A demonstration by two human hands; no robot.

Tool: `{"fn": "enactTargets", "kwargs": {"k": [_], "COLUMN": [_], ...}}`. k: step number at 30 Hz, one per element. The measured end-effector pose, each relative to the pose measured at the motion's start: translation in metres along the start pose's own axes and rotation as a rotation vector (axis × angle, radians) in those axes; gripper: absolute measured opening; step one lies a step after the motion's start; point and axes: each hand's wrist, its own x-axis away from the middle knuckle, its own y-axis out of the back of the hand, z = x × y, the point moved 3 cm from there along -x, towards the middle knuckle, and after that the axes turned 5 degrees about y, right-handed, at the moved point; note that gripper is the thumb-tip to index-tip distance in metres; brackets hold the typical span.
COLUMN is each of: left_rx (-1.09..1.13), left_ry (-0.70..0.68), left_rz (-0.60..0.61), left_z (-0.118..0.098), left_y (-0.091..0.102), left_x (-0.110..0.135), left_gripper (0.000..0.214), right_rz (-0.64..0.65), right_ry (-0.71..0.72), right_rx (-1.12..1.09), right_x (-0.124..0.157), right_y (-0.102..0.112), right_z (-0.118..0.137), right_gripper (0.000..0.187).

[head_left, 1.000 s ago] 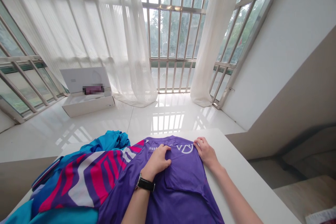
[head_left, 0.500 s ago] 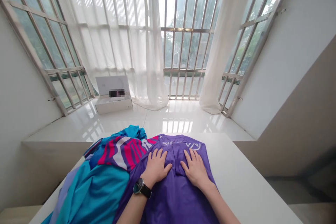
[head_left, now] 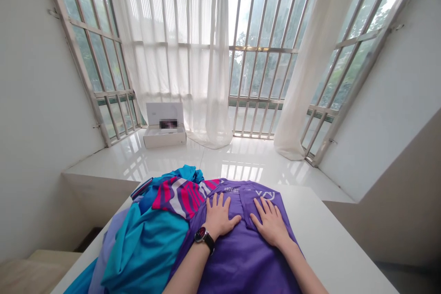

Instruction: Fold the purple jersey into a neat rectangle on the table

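Observation:
A purple sports shirt (head_left: 237, 252) lies spread on the white table, with white print near its collar and a pink, white and purple patterned sleeve (head_left: 179, 195) at the left. My left hand (head_left: 220, 218) rests flat on its upper middle, fingers spread; a black-strapped watch (head_left: 204, 237) is on that wrist. My right hand (head_left: 271, 223) lies open on the upper right, beside the white logo, where a part of the cloth is folded over. Left of the purple shirt, a heap of teal clothing (head_left: 148, 243) lies partly against it.
The white table (head_left: 330, 239) reaches toward a glossy window ledge (head_left: 110, 163). An open white box (head_left: 165, 140) stands on the ledge; part of its contents is blurred. Sheer curtains (head_left: 179, 55) hang before barred windows, with walls on both sides.
The whole view has shifted, so everything appears further right. Both hands stay flat on the purple shirt, and the folded-over part near the right hand shows more clearly.

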Motion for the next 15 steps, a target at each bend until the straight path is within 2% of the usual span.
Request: {"fn": "enactTargets", "kwargs": {"k": [2,3,6,9,12,15], "left_rx": [0.045,0.067,0.092,0.12,0.139,0.21], "left_ry": [0.015,0.011,-0.064,0.061,0.223,0.332], "left_rz": [0.05,0.036,-0.223,-0.425,-0.448,-0.364], "left_z": [-0.004,-0.004,0.009,0.048,0.088,0.11], "left_y": [0.016,0.029,0.077,0.115,0.127,0.119], "left_x": [0.005,0.01,0.034,0.072,0.113,0.14], "left_gripper": [0.091,0.091,0.076,0.06,0.056,0.057], "right_rz": [0.005,0.009,0.023,0.022,0.007,-0.01], "right_ry": [-0.004,-0.006,-0.01,-0.013,-0.019,-0.011], "right_rx": [-0.004,-0.008,-0.024,-0.049,-0.072,-0.088], "right_x": [0.0,0.0,0.0,0.0,0.0,-0.001], "right_y": [0.0,0.001,0.003,0.005,0.003,0.002], "right_z": [0.0,0.0,0.0,0.0,-0.003,-0.005], "right_gripper": [0.07,0.07,0.07,0.07,0.07,0.069]}}
